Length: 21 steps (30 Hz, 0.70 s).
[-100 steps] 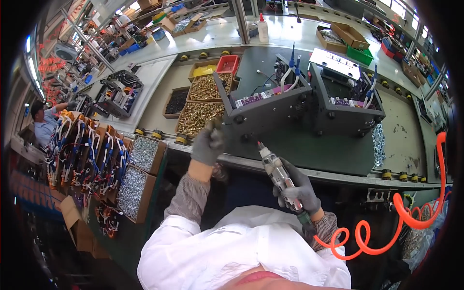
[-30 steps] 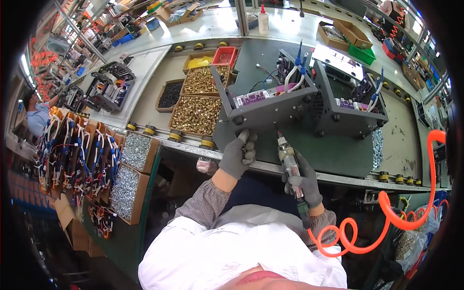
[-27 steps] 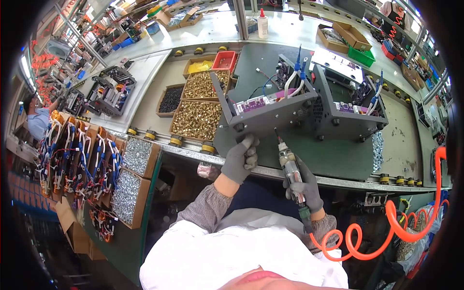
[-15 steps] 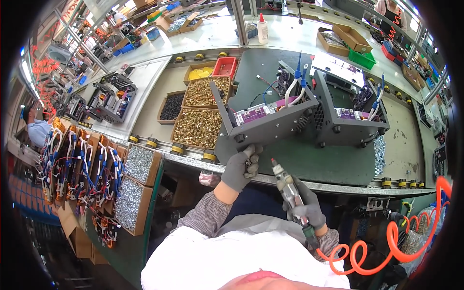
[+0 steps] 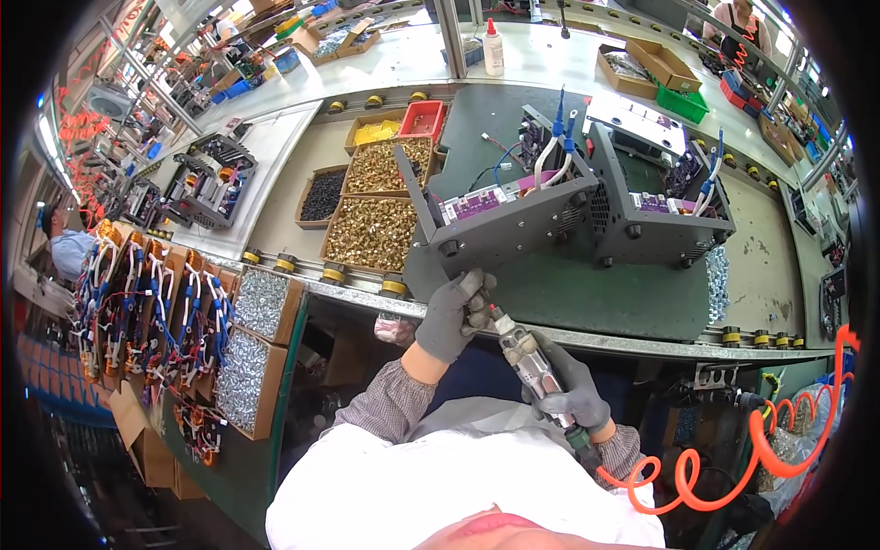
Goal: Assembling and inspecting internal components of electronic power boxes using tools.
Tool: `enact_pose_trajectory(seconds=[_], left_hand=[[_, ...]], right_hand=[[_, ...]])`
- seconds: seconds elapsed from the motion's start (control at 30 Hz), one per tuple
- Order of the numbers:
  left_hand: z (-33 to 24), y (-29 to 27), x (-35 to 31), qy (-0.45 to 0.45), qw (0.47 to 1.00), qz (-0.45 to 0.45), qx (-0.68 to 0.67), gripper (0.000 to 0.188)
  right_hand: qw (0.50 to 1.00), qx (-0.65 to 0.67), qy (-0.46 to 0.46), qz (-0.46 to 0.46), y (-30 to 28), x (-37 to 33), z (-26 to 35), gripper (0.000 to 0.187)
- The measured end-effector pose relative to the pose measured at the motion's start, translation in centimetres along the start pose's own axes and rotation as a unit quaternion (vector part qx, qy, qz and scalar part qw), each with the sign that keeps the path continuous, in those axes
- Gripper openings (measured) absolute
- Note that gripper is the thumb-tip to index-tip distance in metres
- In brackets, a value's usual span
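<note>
My gloved right hand (image 5: pixel 576 390) is wrapped round a pneumatic screwdriver (image 5: pixel 533 365), whose red-tipped end points up and left. An orange coiled air hose (image 5: pixel 687 490) runs from its lower end. Close to that tip is my gloved left hand (image 5: pixel 446 323), fingers curled and pinched; what they hold is too small to make out. Just above the left hand, a grey metal housing (image 5: pixel 527 234) with purple circuit boards and blue-white cables sits tilted on the dark green board (image 5: pixel 550 293). A second similar housing (image 5: pixel 665 229) stands to its right.
Left of the board are boxes of brass-coloured fasteners (image 5: pixel 371 234), black screws (image 5: pixel 323 196) and a red bin (image 5: pixel 423 119). Silver hardware in cartons (image 5: pixel 247 376) and hanging cable bundles (image 5: pixel 151 312) lie further left. Rollers (image 5: pixel 394 286) line the metal edge. A white bottle (image 5: pixel 494 50) stands behind.
My right hand has brought the screwdriver up and left, so its tip is now beside my left fingers. The left hand has shifted slightly. The view has also moved a little.
</note>
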<state>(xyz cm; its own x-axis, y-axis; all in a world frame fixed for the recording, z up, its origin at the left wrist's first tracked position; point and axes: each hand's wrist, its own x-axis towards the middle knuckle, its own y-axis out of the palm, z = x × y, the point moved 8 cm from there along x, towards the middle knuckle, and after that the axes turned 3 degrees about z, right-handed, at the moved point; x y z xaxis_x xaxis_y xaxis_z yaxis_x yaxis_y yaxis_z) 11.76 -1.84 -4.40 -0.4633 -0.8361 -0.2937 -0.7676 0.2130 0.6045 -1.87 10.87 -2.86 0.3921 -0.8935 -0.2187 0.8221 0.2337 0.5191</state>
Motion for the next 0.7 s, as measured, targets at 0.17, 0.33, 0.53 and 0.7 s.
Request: enact_pose_trajectory(seconds=[0.17, 0.33, 0.53, 0.7], left_hand=[[-0.1, -0.2, -0.4, 0.006, 1.000, -0.016, -0.023, 0.034], [-1.3, -0.7, -1.1, 0.043, 0.997, -0.042, 0.049, 0.029], [-1.9, -1.1, -1.4, 0.003, 0.998, -0.033, 0.054, 0.026], [-2.4, -1.2, -1.5, 0.043, 0.983, -0.055, 0.172, 0.026]], right_hand=[[1.000, -0.006, 0.003, 0.007, 0.2, 0.2, 0.1, 0.109], [0.999, -0.038, -0.012, 0.012, 0.4, 0.3, 0.2, 0.111], [0.986, -0.163, -0.017, 0.026, -0.1, 0.6, 0.8, 0.109], [0.950, -0.303, -0.073, 0.010, 0.1, 0.9, 1.6, 0.102]])
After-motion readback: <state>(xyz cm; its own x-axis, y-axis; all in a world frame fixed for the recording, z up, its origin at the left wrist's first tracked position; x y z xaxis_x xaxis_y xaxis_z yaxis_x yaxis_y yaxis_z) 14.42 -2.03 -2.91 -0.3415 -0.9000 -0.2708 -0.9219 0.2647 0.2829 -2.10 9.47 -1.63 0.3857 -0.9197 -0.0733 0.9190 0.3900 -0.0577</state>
